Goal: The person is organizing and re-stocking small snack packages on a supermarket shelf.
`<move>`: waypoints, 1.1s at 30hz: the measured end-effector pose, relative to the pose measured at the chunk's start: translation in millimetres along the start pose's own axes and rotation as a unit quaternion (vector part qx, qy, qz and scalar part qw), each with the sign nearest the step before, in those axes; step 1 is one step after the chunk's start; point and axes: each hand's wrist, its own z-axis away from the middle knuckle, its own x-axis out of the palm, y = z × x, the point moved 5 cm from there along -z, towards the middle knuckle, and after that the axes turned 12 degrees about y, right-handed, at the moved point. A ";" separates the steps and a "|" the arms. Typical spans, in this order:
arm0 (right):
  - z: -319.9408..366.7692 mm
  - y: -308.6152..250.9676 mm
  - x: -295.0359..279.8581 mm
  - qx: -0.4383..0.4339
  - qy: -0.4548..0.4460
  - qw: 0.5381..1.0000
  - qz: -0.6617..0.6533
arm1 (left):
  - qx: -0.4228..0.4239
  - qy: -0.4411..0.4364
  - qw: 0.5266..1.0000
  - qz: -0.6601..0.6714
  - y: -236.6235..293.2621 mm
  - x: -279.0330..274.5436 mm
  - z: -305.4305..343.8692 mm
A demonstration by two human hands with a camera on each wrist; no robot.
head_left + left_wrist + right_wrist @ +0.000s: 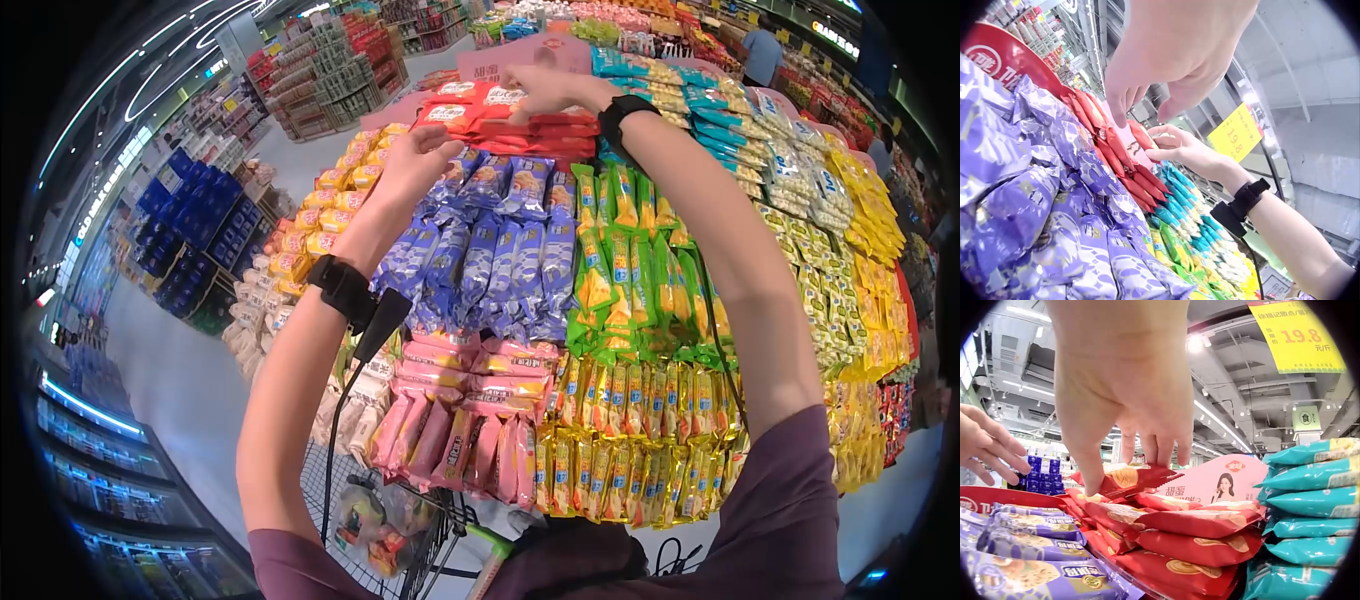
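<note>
At the left, orange packets (320,218) ran along the edge of the display, and a wire shopping cart (320,480) stood at its near side. Pink packets (450,435) lay just beside the cart, with purple packets (480,255) beyond them. The left hand (413,165) was over the far left part of the purple packets, its fingers apart and slightly bent, with nothing in its grip.

To its right, at the far side of the purple packets, was the red pile (1204,544). The right hand (545,92) reached over it from the right and pinched one red packet (1124,480) at the top of the pile, the thumb on the near side and the fingers on the far side, only the packet's thickness apart. A pink sign (1235,481) stood behind the pile.

Gold packets (640,400) lay near and green packets (622,285) farther back. Teal packets (1313,500) were stacked just right of the red pile, and yellow packets (875,250) lay at the far right.
</note>
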 end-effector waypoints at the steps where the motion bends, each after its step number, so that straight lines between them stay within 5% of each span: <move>1: -6.2 3.9 7.8 -0.011 0.000 1.000 -0.005 | 0.006 0.003 1.000 -0.004 -2.8 6.5 -14.1; 5: -18.8 8.6 29.4 0.030 -0.015 0.998 -0.046 | 0.053 0.004 0.997 -0.049 -25.9 26.8 -62.1; 10: -20.6 20.9 49.2 -0.066 -0.004 0.998 0.010 | 0.034 -0.002 0.996 -0.079 -43.7 49.2 -90.4; 21: -4.1 9.3 35.4 -0.088 -0.002 0.994 0.065 | 0.193 0.030 0.959 -0.204 -33.7 60.5 -83.0; 23: -3.8 14.8 42.7 -0.129 0.059 0.989 0.047 | 0.181 0.028 0.957 -0.226 -27.5 61.6 -77.8; 33: -0.6 -1.4 29.7 -0.100 0.028 0.985 0.139 | 0.209 0.027 0.948 -0.241 -33.0 62.7 -84.1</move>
